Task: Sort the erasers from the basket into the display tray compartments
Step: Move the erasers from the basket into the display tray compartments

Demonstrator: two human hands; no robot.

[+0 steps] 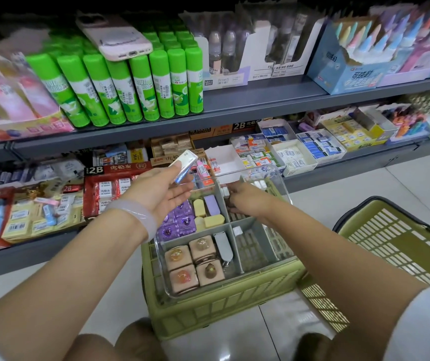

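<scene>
The shelves stood far behind, with green sticks marked "GLUE STICK" and red boxes marked "2B". Near, a clear display tray rested on a green basket; another green basket was at the right. Purple, yellow and cake-shaped erasers already filled the left compartments, while the right ones looked almost empty, so I judged the work about half done. The left hand pinched a white eraser above the tray's far left corner. The right hand, fingers curled, reached into the far right compartment; what it held I could not tell.
</scene>
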